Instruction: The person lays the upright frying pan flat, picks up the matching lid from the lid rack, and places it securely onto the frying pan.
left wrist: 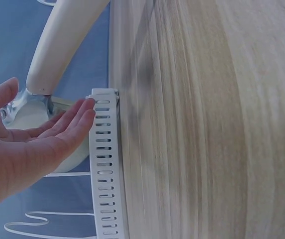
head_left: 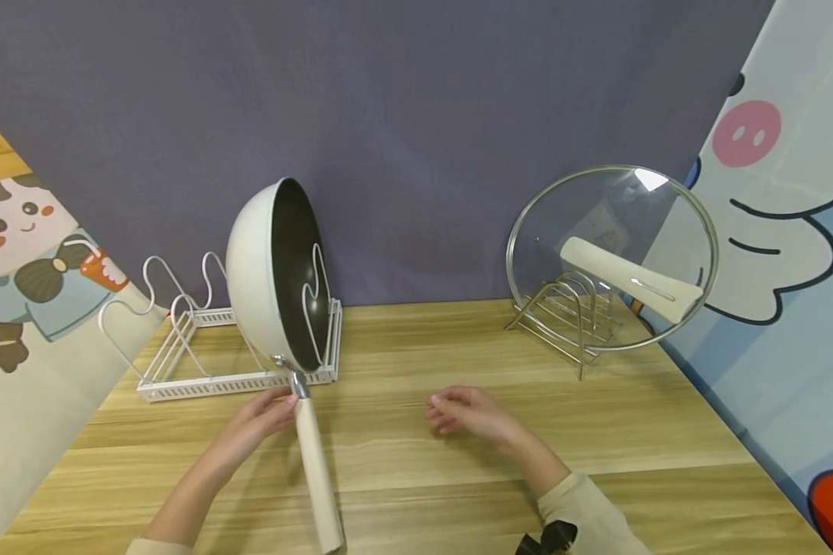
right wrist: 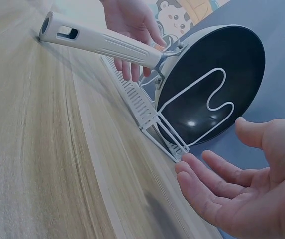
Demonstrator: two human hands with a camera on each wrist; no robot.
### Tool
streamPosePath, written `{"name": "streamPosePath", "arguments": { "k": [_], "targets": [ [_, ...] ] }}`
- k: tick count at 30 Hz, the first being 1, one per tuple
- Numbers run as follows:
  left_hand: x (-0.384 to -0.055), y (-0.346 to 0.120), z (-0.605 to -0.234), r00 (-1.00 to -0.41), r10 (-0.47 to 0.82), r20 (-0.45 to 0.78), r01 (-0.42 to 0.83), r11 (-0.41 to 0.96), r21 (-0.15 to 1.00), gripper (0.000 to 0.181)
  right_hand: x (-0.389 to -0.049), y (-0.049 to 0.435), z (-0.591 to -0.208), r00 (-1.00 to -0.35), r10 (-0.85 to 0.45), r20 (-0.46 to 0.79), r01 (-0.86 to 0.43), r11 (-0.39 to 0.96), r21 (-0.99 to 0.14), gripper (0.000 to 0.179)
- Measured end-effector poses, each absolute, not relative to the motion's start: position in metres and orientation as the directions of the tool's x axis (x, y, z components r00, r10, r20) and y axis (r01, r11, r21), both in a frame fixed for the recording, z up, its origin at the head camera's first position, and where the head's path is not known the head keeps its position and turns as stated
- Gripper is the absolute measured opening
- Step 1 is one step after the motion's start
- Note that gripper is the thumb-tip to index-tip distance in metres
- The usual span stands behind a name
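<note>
A white wok (head_left: 255,270) with a dark inside stands on its side in a white wire rack (head_left: 208,383). Its pale handle (head_left: 317,470) slants down toward the table's front. Just left of the handle's metal neck is my left hand (head_left: 255,420), fingers loosely extended and not wrapped round it. In the left wrist view the palm and straight fingers (left wrist: 57,132) show near the rack's slotted edge. My right hand (head_left: 473,414) hovers over the middle of the table, holding nothing; the right wrist view shows its fingers relaxed and slightly bent (right wrist: 222,179).
At the back right a glass lid (head_left: 611,208) with a pale handle (head_left: 628,277) leans in a small metal rack (head_left: 579,331). A dark grey partition (head_left: 416,139) rises behind the wooden table (head_left: 403,501). Cartoon-printed panels (head_left: 757,223) stand at both sides.
</note>
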State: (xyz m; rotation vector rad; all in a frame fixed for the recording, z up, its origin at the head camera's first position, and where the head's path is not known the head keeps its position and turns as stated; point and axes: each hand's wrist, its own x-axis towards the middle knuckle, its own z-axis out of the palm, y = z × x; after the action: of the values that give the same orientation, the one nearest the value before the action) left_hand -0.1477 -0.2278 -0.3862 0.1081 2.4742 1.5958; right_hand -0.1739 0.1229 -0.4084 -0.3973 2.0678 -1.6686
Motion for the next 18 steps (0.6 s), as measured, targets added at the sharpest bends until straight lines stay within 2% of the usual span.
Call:
{"name": "streamPosePath", "arguments": {
  "k": [18],
  "targets": [
    [-0.1508,-0.2218,-0.3860,-0.977,0.148,-0.154,-0.081,0.408,0.909,0.056,-0.1727,0.1138,-0.4120,-0.846,-0.506,-0.167,0.079,0.191,-0.978,0.050]
  ]
}}
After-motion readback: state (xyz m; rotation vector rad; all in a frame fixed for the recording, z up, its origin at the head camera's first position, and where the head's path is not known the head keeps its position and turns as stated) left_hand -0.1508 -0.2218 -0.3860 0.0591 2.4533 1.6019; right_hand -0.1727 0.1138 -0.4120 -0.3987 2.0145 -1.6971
